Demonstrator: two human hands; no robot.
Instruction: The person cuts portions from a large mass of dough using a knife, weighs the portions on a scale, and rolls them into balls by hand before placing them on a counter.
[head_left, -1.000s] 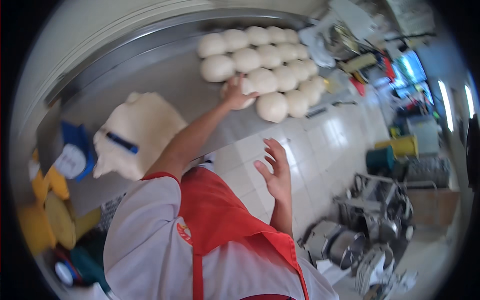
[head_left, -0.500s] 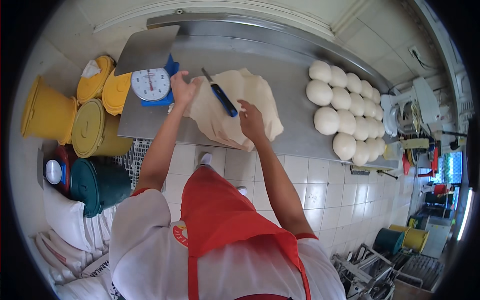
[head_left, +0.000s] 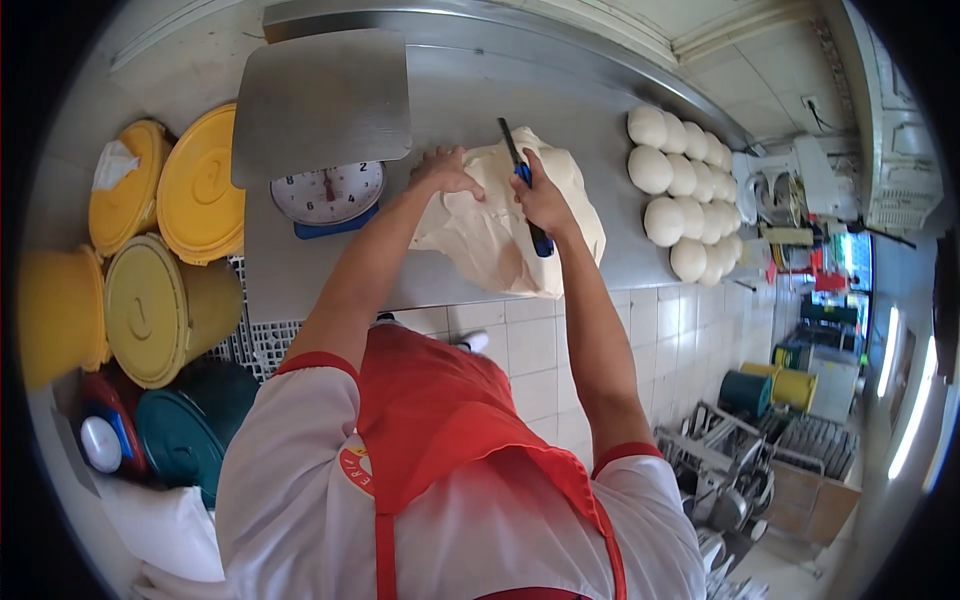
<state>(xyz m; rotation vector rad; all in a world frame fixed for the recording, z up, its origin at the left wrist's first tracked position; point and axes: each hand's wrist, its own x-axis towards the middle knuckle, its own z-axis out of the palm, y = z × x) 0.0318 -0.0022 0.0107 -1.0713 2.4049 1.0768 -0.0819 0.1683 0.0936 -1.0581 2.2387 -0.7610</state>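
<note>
A large, flattish slab of pale dough (head_left: 485,235) lies on the steel table (head_left: 620,270) in front of me. My right hand (head_left: 546,203) is closed around the blue and black handle of a knife (head_left: 541,242), over the right part of the dough. The knife's blade points toward the far side of the table. On the dough's left edge rests my left hand (head_left: 447,172), fingers spread and holding nothing. Just left of that hand stands a dial scale (head_left: 328,195) with a blue base and a wide metal pan (head_left: 320,105).
Rows of round dough balls (head_left: 682,175) sit toward the table's right end, with a white machine (head_left: 800,190) beyond them. Yellow lidded buckets (head_left: 150,310) and a dark green bin (head_left: 190,425) crowd the left side. Metal equipment (head_left: 715,460) stands on the floor at lower right.
My right hand has taken hold of the knife, which was lying on the dough. My left hand has moved from beside the scale onto the dough's edge. The view has shifted.
</note>
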